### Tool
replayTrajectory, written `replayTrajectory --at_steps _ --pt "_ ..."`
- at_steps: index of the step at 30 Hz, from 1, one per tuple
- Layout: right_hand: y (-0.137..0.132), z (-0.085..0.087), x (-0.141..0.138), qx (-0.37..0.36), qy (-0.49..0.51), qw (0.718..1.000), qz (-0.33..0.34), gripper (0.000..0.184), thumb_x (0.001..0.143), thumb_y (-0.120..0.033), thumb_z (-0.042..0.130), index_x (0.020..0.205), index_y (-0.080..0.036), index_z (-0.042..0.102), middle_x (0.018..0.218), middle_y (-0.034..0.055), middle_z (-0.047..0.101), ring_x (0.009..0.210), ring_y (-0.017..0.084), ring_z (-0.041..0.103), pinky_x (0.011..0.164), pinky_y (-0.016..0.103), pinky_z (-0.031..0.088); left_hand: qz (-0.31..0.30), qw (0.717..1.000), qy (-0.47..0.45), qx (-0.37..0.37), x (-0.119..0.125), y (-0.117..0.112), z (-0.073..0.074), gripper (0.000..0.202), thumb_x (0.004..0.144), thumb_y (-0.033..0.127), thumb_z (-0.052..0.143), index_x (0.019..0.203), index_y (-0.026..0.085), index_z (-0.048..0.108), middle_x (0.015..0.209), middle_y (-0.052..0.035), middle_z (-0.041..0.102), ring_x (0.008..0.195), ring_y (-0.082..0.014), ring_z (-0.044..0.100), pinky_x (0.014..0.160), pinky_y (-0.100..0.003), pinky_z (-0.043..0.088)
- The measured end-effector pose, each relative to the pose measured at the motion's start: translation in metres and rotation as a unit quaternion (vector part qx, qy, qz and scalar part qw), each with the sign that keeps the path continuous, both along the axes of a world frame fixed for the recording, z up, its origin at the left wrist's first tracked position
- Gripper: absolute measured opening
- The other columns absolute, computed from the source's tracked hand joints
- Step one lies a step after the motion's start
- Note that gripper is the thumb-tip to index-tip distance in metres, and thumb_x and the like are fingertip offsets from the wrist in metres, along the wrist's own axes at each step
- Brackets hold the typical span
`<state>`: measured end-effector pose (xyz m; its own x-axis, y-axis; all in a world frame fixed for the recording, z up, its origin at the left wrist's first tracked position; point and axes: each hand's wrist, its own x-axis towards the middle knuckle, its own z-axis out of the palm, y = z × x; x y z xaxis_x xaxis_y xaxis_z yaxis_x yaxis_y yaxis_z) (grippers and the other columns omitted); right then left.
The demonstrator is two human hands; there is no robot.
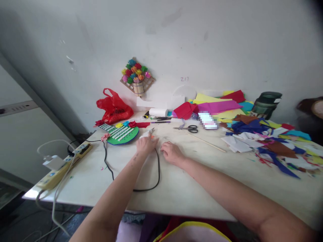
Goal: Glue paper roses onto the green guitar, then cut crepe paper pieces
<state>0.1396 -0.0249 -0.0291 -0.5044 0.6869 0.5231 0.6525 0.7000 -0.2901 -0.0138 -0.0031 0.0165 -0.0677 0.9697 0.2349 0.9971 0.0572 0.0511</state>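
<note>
My left hand (145,144) is closed over a white hot glue gun (144,135), whose metal tip points away from me. Most of the gun's body is hidden under the fingers. A black cord (159,168) loops over the table from beside that hand. Just to the right, my right hand (173,153) rests on the table with its fingers curled in, and nothing shows between them. Beyond the left hand lies a green round board (127,137) with rows of white strips and paper flowers along its edge. Black-handled scissors (189,128) lie past the right hand.
A power strip (63,168) with plugs sits at the table's left edge. A red plastic bag (114,107), a phone (208,121), a wooden stick (207,142), coloured paper scraps (272,144) and a dark bottle (266,105) lie or stand toward the back and right.
</note>
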Motion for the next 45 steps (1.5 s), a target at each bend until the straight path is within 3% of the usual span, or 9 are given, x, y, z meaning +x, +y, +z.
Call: replayTrajectory --at_steps 5,12,20,24,29,34,36,39,45 --pt "-0.001 0.001 0.001 -0.012 0.014 1.000 -0.003 0.025 0.067 -0.002 0.047 0.078 -0.016 0.065 0.085 0.0070 0.064 0.086 0.020 0.054 0.076 0.030 0.045 -0.019 0.999 0.009 -0.030 0.013 0.011 -0.006 0.044 0.080 0.050 0.042 0.103 0.019 0.061 0.097 -0.0158 0.065 0.094 -0.0296 0.060 0.078 -0.037 0.044" --pt "0.002 0.007 0.010 -0.040 0.031 0.998 -0.037 0.023 0.070 -0.003 0.048 0.078 -0.017 0.064 0.089 0.0060 0.065 0.088 0.019 0.054 0.077 0.029 0.044 -0.004 0.999 0.038 -0.032 -0.016 0.030 -0.009 0.042 0.084 0.045 0.035 0.103 0.020 0.062 0.098 -0.0152 0.065 0.094 -0.0287 0.060 0.075 -0.036 0.045" --pt "0.044 0.014 0.070 0.007 -0.060 0.981 -0.184 0.027 0.074 -0.010 0.046 0.093 -0.015 0.065 0.107 0.0105 0.061 0.099 0.024 0.050 0.084 0.035 0.041 -0.062 0.988 0.115 -0.088 -0.041 0.038 0.009 0.047 0.083 0.052 0.038 0.117 0.024 0.054 0.097 -0.0132 0.065 0.089 -0.0289 0.061 0.073 -0.036 0.044" --pt "0.068 0.009 0.102 -0.007 -0.108 0.960 -0.260 0.037 0.080 -0.022 0.046 0.114 -0.013 0.057 0.133 0.0125 0.045 0.115 0.028 0.042 0.098 0.041 0.030 -0.025 0.994 0.097 -0.048 -0.024 0.033 0.016 0.057 0.079 0.051 0.048 0.129 0.024 0.042 0.094 -0.0137 0.065 0.090 -0.0303 0.060 0.075 -0.038 0.043" --pt "0.086 0.000 0.114 -0.086 -0.124 0.947 -0.284 0.047 0.088 -0.032 0.036 0.129 -0.011 0.044 0.142 0.0123 0.035 0.130 0.026 0.030 0.105 0.042 0.020 -0.012 0.999 -0.003 0.045 0.033 0.021 0.021 0.045 0.081 0.044 0.047 0.114 0.014 0.056 0.108 -0.0189 0.058 0.106 -0.0343 0.049 0.081 -0.040 0.041" --pt "0.087 0.000 0.123 -0.062 -0.134 0.943 -0.299 0.039 0.088 -0.025 0.036 0.118 -0.010 0.056 0.131 0.0139 0.049 0.121 0.024 0.043 0.100 0.035 0.029 -0.088 0.974 -0.210 -0.011 0.107 0.003 -0.011 0.060 0.082 0.051 0.041 0.128 0.012 0.044 0.125 -0.0163 0.052 0.117 -0.0283 0.044 0.099 -0.038 0.031" --pt "0.085 0.000 0.133 -0.054 -0.143 0.939 -0.309 0.038 0.087 -0.022 0.036 0.113 -0.008 0.060 0.125 0.0156 0.054 0.116 0.024 0.047 0.099 0.032 0.031 -0.086 0.972 -0.219 -0.016 0.122 -0.003 -0.025 0.062 0.083 0.052 0.039 0.130 0.012 0.042 0.137 -0.0161 0.040 0.129 -0.0317 0.030 0.104 -0.043 0.023" --pt "0.081 0.002 0.146 -0.049 -0.159 0.931 -0.325 0.037 0.087 -0.021 0.037 0.108 -0.006 0.063 0.121 0.0170 0.056 0.112 0.024 0.051 0.096 0.031 0.033 -0.116 0.976 -0.184 0.005 0.121 -0.004 -0.035 0.059 0.085 0.048 0.035 0.133 0.014 0.040 0.144 -0.0120 0.032 0.134 -0.0316 0.018 0.107 -0.046 0.017" --pt "0.074 0.007 0.146 -0.037 -0.177 0.904 -0.387 0.037 0.085 -0.025 0.039 0.099 -0.005 0.067 0.115 0.0207 0.058 0.103 0.030 0.053 0.089 0.039 0.036 -0.192 0.974 -0.111 0.051 0.083 0.012 -0.030 0.047 0.087 0.038 0.037 0.126 0.015 0.047 0.138 -0.0094 0.042 0.132 -0.0238 0.025 0.109 -0.039 0.017"
